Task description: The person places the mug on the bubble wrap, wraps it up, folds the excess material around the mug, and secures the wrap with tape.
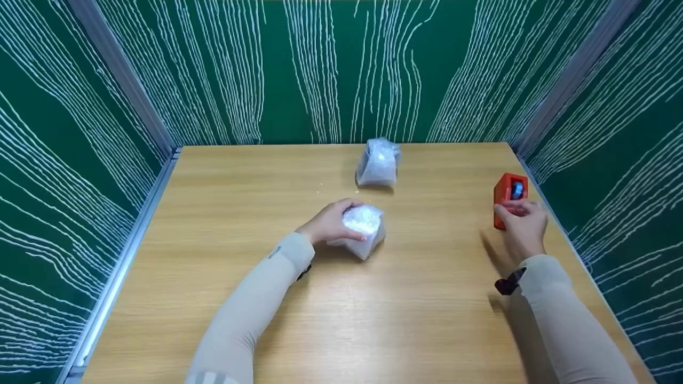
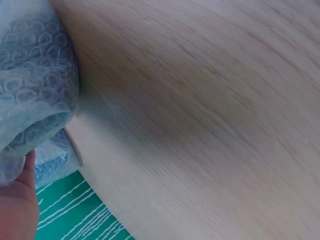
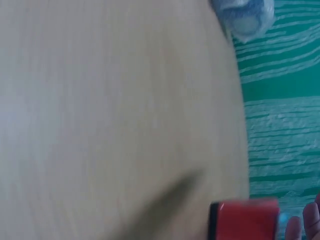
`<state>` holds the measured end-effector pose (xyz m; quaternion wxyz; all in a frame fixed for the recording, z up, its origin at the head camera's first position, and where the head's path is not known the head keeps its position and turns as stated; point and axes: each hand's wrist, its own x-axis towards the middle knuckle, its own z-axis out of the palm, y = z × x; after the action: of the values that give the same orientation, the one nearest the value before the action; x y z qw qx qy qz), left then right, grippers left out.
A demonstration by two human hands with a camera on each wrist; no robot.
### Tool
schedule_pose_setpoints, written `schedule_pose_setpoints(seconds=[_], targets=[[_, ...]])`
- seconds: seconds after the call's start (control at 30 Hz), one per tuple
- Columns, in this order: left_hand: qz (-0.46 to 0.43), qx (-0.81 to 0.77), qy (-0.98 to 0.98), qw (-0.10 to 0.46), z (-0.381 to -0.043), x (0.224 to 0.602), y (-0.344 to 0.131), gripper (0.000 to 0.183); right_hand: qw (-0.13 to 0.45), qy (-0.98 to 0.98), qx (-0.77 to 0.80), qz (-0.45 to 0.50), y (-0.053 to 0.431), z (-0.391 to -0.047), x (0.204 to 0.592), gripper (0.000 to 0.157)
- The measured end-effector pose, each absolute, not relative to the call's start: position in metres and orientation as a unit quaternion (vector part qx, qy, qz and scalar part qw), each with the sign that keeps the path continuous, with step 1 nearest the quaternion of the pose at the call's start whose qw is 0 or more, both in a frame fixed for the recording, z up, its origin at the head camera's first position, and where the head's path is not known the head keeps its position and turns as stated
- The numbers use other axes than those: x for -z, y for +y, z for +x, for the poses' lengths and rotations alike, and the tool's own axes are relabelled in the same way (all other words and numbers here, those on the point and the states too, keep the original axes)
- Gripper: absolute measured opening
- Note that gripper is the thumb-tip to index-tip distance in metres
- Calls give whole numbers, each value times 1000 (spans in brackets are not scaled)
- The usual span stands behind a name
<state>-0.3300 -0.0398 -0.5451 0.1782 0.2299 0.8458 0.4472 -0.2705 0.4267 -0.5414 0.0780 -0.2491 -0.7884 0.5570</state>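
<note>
My left hand [image 1: 337,223] grips a bundle wrapped in bubble wrap [image 1: 368,230], with thumb and fingers spread around its sides. In the left wrist view, the bubble wrap [image 2: 37,75] fills the upper left, and part of the hand [image 2: 20,200] shows below it. At the right side of the table, my right hand [image 1: 524,226] is over the near part of a red tape dispenser [image 1: 504,192] with a blue core. Its thumb and forefinger come close together there; I cannot tell whether they pinch the tape. The right wrist view shows fingertips beside the red dispenser [image 3: 247,220].
A second bubble-wrapped bundle [image 1: 379,162] stands near the back edge of the wooden table [image 1: 240,202]. Green panels with white wavy lines [image 1: 275,80] rise at the back and both sides. A few small specks lie between the bundles.
</note>
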Motion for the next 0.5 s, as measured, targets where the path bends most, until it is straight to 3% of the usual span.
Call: schedule_pose_setpoints(seconds=[0.37, 0.5], targets=[[224, -456, 843, 178, -330, 545, -39, 94, 122, -844, -508, -124, 387, -276, 530, 58], [229, -457, 841, 176, -330, 545, -39, 94, 112, -847, -511, -93, 373, -278, 525, 58]])
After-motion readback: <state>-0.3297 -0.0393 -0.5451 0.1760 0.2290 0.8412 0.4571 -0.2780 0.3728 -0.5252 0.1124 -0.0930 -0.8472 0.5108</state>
